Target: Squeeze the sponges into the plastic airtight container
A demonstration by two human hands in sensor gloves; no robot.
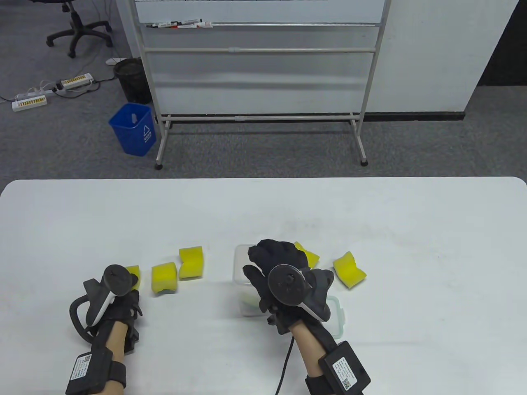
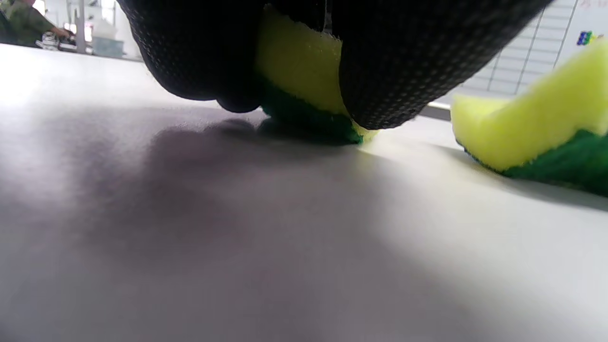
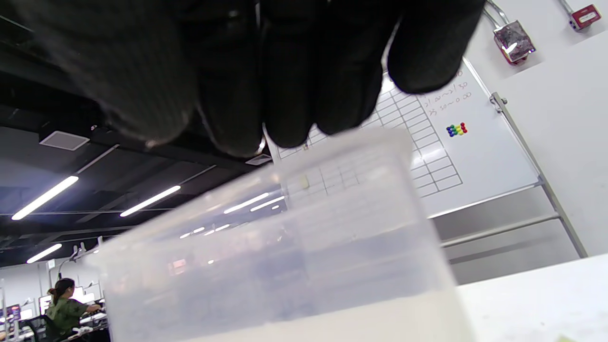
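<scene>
My left hand point(image 1: 131, 284) grips a yellow sponge with a green scrub side point(image 2: 298, 57) that touches the table at the front left. In the left wrist view its fingertips point(image 2: 380, 71) press on both sides of it. A clear plastic container point(image 1: 241, 263) stands at the front centre. My right hand point(image 1: 273, 255) hovers over its opening. In the right wrist view the fingers point(image 3: 294, 95) hang close together just above the container's rim point(image 3: 285, 228), with no sponge showing between them. A yellow-green patch point(image 1: 249, 301) shows through the container wall.
Two loose sponges point(image 1: 164, 278) point(image 1: 191, 262) lie between my hands; the nearer one also shows in the left wrist view point(image 2: 536, 128). Two more point(image 1: 309, 255) point(image 1: 350, 269) lie right of the container. The container's lid point(image 1: 338, 317) lies under my right wrist.
</scene>
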